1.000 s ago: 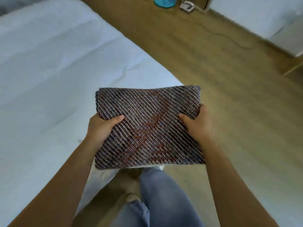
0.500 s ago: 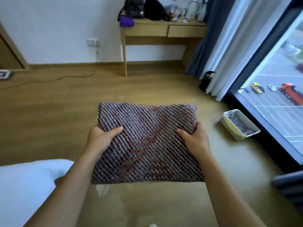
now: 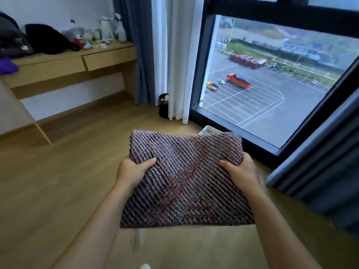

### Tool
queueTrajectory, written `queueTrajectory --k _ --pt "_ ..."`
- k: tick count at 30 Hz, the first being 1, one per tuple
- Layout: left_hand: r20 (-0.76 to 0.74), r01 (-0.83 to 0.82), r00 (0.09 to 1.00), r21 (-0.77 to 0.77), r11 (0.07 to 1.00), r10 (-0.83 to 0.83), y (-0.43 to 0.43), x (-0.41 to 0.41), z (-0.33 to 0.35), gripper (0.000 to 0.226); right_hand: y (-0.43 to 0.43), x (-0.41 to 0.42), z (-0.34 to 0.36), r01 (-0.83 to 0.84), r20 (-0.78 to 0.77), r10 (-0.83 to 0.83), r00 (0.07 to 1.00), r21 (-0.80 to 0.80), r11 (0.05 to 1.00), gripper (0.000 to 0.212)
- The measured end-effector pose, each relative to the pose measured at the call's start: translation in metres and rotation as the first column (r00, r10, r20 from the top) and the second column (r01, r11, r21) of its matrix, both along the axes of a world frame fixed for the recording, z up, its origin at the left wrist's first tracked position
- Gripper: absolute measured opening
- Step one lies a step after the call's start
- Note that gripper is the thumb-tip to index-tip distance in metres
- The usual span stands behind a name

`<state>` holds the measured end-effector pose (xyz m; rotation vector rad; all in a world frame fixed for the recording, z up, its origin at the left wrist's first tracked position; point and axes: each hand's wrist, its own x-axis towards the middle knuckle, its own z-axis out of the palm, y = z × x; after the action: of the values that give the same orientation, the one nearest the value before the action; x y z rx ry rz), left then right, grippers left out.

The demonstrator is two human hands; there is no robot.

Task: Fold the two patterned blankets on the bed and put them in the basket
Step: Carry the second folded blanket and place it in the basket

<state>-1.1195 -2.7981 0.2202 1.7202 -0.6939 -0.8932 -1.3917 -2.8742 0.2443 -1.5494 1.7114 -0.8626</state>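
Note:
A folded patterned blanket (image 3: 186,179), dark weave with reddish marks, is held flat in front of me above the wooden floor. My left hand (image 3: 134,170) grips its left edge, thumb on top. My right hand (image 3: 240,169) grips its right edge the same way. Just beyond the blanket's far edge, the white rim of the basket (image 3: 210,130) shows on the floor by the window; the blanket hides most of it. The second blanket is out of sight.
A large floor-level window (image 3: 252,90) fills the right. White and grey curtains (image 3: 165,55) hang at its left, dark curtains (image 3: 320,171) at the right. A wooden desk (image 3: 77,63) with bags and bottles stands at the left wall. A small black object (image 3: 164,105) sits by the curtains.
I have turned from the bed to face the window, carrying the folded blanket in both hands. The basket has come much closer and now lies mostly behind the blanket.

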Motion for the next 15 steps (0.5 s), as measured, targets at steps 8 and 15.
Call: queueTrajectory --k 8,15 --pt "0.061 0.329 0.942 0.025 0.944 -0.330 -0.184 0.007 0.008 0.032 -0.095 -0.004 -0.014 0.314 0.014 -0.316 0.949 0.053 0.948 0.053" --pt "0.066 0.482 0.872 0.057 0.874 -0.485 -0.339 -0.039 -0.008 0.041 -0.202 -0.041 -0.032 0.455 0.044 -0.458 0.888 0.067 0.888 0.047"
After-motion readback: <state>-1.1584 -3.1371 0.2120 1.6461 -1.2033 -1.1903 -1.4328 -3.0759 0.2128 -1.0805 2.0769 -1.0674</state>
